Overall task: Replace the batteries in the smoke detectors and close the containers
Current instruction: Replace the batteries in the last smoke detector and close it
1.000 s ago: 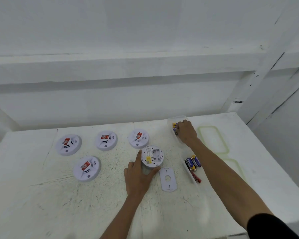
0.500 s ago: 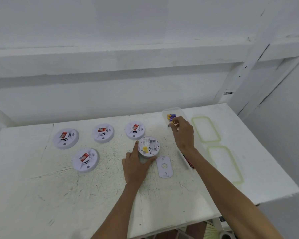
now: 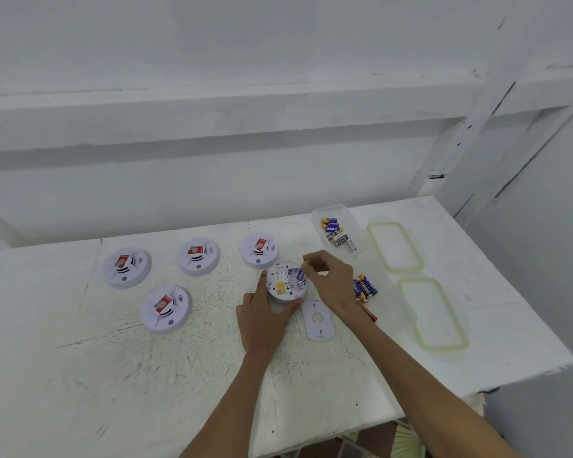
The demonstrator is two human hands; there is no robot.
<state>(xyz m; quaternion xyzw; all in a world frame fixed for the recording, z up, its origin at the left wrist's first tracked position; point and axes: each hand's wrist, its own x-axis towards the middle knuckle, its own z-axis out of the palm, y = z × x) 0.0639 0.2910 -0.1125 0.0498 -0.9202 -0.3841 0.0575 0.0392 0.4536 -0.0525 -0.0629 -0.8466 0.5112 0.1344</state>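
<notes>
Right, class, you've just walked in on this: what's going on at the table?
A person is changing the battery in a smoke detector. The left hand holds the open smoke detector steady on the table, while the right hand pinches a blue battery at its battery bay. The back plate lies beside it. Four other detectors sit to the left. Two clear containers of batteries are open, with their green-rimmed lids lying alongside.

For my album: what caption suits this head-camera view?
Right hand pinches a battery at the opened smoke detector, which the left hand steadies.
</notes>
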